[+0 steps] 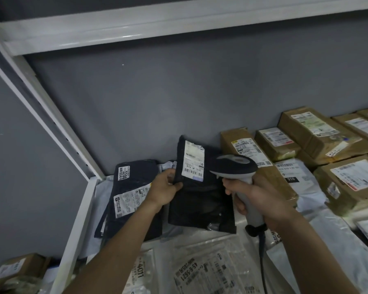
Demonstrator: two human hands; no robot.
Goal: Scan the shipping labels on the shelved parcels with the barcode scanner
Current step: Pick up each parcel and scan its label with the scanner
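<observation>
My left hand (164, 187) grips the left edge of a black plastic mailer (202, 198) and holds it tilted up off the shelf, its white shipping label (193, 159) facing me. My right hand (257, 198) is closed around the handle of a grey and black barcode scanner (235, 165). The scanner's head sits just right of the label and points left toward it. A dark cable (261, 251) hangs from the handle's base.
Another black mailer (134, 187) with two labels lies to the left. Taped cardboard boxes (314, 132) with labels line the back right. Clear and white poly bags (204, 270) cover the shelf front. A white shelf upright (51, 115) and shelf rail (81, 219) stand at left; a small box (17, 270) sits bottom left.
</observation>
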